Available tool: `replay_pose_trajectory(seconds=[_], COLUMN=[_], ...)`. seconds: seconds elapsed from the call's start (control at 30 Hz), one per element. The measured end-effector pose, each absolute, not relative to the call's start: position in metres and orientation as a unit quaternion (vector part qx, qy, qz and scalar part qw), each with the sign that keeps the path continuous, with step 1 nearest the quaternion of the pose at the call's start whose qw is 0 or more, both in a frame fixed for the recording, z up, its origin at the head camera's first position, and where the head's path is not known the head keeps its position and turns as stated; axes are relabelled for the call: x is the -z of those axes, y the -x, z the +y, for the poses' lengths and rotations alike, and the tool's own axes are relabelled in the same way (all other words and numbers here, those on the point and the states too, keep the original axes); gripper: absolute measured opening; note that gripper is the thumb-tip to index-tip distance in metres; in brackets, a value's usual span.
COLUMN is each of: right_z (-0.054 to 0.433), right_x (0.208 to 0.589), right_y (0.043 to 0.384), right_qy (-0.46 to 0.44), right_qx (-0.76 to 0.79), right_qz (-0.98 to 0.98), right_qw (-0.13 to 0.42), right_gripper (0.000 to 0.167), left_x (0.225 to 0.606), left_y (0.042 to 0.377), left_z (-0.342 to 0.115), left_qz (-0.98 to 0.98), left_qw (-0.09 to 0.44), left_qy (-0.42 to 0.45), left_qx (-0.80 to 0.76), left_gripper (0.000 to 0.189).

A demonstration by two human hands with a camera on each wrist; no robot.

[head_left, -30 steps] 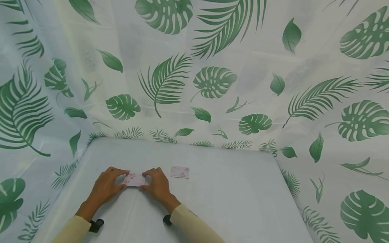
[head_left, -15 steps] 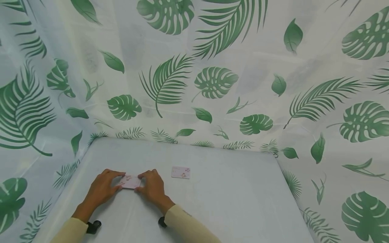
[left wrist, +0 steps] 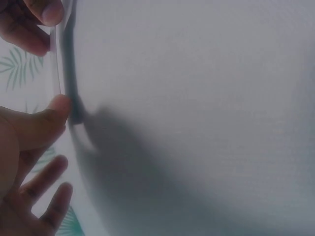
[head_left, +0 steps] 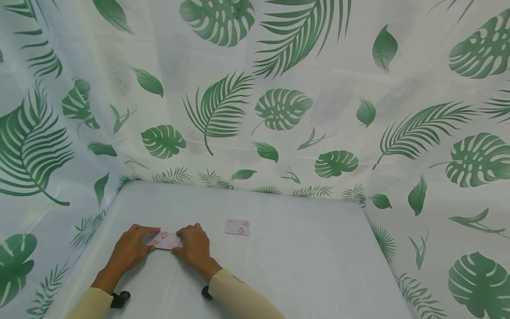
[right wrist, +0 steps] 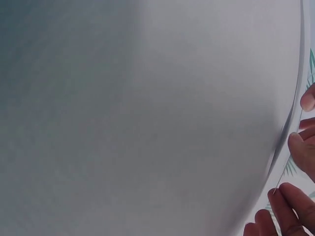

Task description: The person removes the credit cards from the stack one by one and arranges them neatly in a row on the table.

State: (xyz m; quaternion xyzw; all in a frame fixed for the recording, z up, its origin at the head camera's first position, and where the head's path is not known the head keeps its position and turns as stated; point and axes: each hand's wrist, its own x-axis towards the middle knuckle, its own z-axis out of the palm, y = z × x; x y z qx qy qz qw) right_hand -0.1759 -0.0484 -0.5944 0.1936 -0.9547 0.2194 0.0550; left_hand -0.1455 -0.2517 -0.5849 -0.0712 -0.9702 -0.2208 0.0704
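Note:
A pink card [head_left: 166, 240] with a reddish floral print lies low over the white table, seen from above in the head view. My left hand [head_left: 129, 249] pinches its left end between thumb and fingers. At the opposite end my right hand [head_left: 195, 248] pinches it the same way. The left wrist view catches the card [left wrist: 58, 73] as a thin pale edge beside the left thumb [left wrist: 60, 109]; whether it is a single card or several together I cannot tell. Fingers [right wrist: 295, 196] and a thin edge show at the right border of the right wrist view.
A second pink floral card [head_left: 237, 227] lies flat on the white table [head_left: 311, 261], to the right of the hands. White sheeting [head_left: 279, 146] printed with green leaves rises at the back and both sides.
Both hands, with the card between them, have shifted left and slightly toward the person. The second card lies where it was on the table.

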Motion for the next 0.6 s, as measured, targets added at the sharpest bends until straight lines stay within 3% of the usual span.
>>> replay_pose_trajectory(seconds=[0.33,0.6], right_z=[-0.058,-0.06], right_x=[0.596,0.593], right_y=[0.171,0.167], right_qy=[-0.177,-0.183], right_qx=[-0.191,-0.186], right_qz=[-0.965,-0.964], right_qw=[0.034,0.057], right_gripper=[0.045,0.042], left_x=[0.59,0.595], left_y=[0.142,0.142], left_z=[-0.253,-0.256], left_qz=[-0.967,-0.964], left_qw=[0.079,0.094], left_qy=[0.065,0.077], left_qx=[0.233,0.237], left_gripper=[0.053,0.054])
